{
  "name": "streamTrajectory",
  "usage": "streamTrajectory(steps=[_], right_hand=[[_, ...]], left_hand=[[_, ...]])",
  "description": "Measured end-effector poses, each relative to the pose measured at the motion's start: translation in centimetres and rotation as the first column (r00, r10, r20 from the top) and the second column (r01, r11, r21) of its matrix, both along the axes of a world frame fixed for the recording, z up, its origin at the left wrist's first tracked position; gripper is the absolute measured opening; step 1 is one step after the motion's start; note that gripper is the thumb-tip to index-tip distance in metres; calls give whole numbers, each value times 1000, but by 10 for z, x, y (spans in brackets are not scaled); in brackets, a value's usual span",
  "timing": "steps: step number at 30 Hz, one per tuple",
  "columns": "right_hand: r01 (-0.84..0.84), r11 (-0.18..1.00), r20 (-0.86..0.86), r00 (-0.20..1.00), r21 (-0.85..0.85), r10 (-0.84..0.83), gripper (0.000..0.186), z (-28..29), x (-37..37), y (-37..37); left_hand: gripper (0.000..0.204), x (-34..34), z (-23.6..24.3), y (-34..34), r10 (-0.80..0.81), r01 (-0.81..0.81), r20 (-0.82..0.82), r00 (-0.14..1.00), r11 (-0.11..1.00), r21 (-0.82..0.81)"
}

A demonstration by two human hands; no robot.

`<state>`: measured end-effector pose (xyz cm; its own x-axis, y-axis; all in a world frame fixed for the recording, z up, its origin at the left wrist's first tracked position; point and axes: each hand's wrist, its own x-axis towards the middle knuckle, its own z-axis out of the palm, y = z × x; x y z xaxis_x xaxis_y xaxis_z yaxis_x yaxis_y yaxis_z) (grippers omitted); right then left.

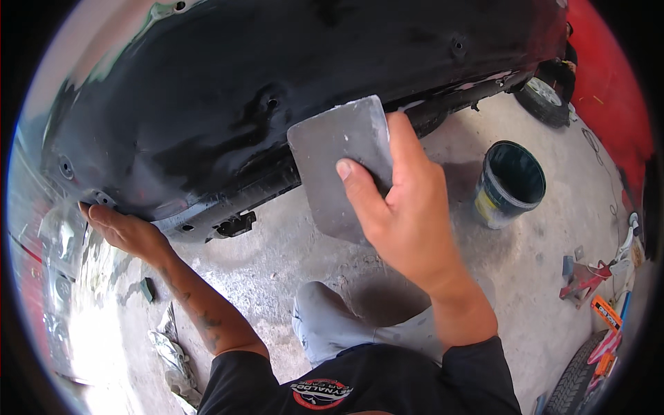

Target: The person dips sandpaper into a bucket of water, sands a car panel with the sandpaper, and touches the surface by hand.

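A black car body panel [200, 76] with several small holes spans the upper part of the head view, its finish patchy and glossy. My right hand [398, 187] grips a flat grey rectangular sheet [332, 159], which looks like sandpaper, with pale worn edges. The thumb lies across its face; the other fingers are mostly hidden behind it. In this view the sheet overlaps the panel's lower edge; I cannot tell whether they touch. My left hand [124, 232] rests at the panel's lower left corner, fingers stretched out along the edge beside a hole, holding nothing.
A dark bucket [487, 197] stands on the wet concrete floor [270, 238] to the right. Beyond it are a wheel [541, 104], another person's arm and a red vehicle [615, 83]. A red jack stand [586, 282] and a tire [575, 373] lie right; crumpled sheeting [169, 353] lies left.
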<state>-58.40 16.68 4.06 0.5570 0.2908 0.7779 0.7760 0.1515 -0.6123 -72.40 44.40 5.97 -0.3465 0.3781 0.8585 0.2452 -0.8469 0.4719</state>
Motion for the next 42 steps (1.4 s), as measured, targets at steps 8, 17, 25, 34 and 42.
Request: streamTrajectory(steps=[8,17,25,34,42], right_hand=[[2,1000,-13,1000,-26,-2,22,5,4,-1],[-42,998,-144,989,-47,35,21,2,3,1],[-172,984,-273,945,45,178,21,-8,-5,20],[-176,984,-175,970,-31,168,21,-4,-20,31],[-227,972,-27,973,62,229,21,-9,-32,55]], left_hand=[[77,-1,0,-4,-54,54,-18,998,998,-9],[81,-4,0,0,-35,34,-23,999,999,-34],[83,-2,1,-6,-47,46,-19,999,997,-57],[78,-4,1,0,-45,44,-33,998,998,-39],[49,-30,2,8,-484,505,154,861,851,-143]])
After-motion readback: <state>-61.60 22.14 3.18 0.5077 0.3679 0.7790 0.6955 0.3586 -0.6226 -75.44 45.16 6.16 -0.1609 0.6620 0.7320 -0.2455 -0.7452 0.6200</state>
